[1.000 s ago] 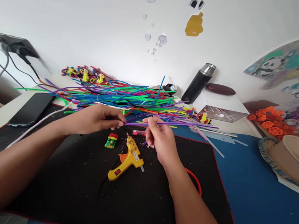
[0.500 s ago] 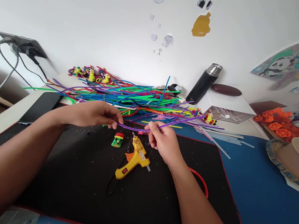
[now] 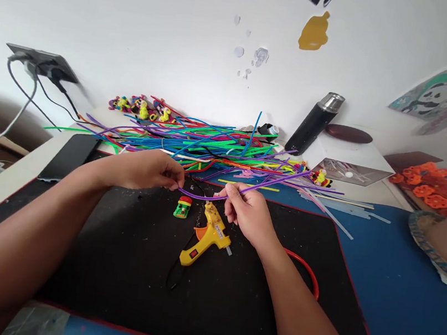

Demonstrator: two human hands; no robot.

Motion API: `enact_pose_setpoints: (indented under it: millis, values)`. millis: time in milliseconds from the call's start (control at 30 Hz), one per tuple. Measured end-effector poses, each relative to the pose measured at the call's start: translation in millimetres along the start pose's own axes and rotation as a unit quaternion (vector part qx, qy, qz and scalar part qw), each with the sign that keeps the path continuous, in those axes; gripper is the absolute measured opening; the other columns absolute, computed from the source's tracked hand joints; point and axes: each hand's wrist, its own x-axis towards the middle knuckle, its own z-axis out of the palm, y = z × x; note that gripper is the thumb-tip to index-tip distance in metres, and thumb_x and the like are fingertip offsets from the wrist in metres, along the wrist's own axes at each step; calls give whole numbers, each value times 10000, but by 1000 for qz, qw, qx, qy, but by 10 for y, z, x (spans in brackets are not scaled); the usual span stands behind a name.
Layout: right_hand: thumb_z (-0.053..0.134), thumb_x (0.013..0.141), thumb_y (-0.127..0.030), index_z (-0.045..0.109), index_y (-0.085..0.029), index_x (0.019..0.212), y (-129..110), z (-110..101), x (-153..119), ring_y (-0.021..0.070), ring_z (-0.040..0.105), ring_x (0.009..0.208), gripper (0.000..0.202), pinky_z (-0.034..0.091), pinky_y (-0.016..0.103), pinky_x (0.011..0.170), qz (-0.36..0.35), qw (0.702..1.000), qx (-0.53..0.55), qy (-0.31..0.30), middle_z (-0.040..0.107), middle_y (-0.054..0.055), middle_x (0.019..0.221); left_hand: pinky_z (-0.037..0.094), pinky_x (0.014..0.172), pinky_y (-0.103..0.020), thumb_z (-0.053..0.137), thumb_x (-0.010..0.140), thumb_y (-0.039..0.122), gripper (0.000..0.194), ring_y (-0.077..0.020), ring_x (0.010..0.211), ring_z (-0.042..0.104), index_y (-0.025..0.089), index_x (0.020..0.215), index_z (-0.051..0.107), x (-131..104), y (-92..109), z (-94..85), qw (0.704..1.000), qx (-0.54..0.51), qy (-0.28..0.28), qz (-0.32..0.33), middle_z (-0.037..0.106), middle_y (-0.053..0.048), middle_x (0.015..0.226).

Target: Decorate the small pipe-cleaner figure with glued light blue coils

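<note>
A thin purple pipe cleaner-like strand (image 3: 198, 195) bends in a shallow downward curve between my hands. My left hand (image 3: 158, 172) pinches its left end. Thumb and fingers of my right hand (image 3: 245, 207) close on it farther along, and its tail runs up to the right. Just below the strand, a yellow hot glue gun (image 3: 208, 238) lies on the black mat (image 3: 129, 265), nozzle toward the strand; whether they touch I cannot tell. Left of the nozzle is a small green, yellow and red figure (image 3: 183, 207). A red ring (image 3: 311, 273) is partly hidden by my right forearm.
A heap of coloured strands (image 3: 210, 146) spans the back, with small figures (image 3: 142, 108) at its left. A black thermos (image 3: 314, 123) leans beside a white box (image 3: 351, 158). Orange flower pieces (image 3: 426, 184) and a round woven-rim container (image 3: 430, 249) stand right. A power strip (image 3: 43, 63) is left.
The whole scene has shifted slightly right in view. Both hands keep their hold on the purple strand, which now sags a little more, close to the glue gun's nozzle.
</note>
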Motion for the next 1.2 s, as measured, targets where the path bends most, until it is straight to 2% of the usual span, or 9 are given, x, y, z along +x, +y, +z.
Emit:
enact_pose_setpoints:
  millis: [167, 367, 833, 1200]
  values:
    - [578, 998, -589, 693, -191, 898, 32, 9, 0, 116, 523, 458, 426, 389, 253, 474, -6, 1000, -25, 3, 598, -26, 604, 445, 685, -243, 569, 893, 358, 265, -189, 777, 689, 262, 979, 800, 25, 50, 46, 999, 33, 0, 8, 788, 13, 863]
    - [573, 1006, -590, 701, -192, 899, 29, 11, 0, 121, 526, 463, 431, 412, 262, 498, -10, 999, -34, 8, 594, -28, 602, 412, 625, -260, 612, 895, 344, 180, -196, 737, 673, 266, 937, 769, 33, 70, 71, 999, 44, -10, 0, 766, 8, 828]
    - [559, 1014, -562, 694, -195, 909, -18, 26, -23, 126, 529, 465, 405, 418, 262, 501, -13, 999, -43, 15, 582, -34, 590, 446, 661, -253, 606, 909, 310, 177, -196, 773, 703, 272, 954, 773, 29, 106, 77, 998, 47, -39, -9, 792, 13, 873]
    - [570, 1003, -592, 696, -196, 906, -5, 28, -25, 127, 526, 461, 426, 411, 263, 493, -12, 999, -40, 16, 574, -37, 589, 439, 641, -257, 609, 902, 327, 178, -197, 748, 696, 276, 945, 774, 27, 78, 89, 998, 39, -38, -9, 786, 12, 852]
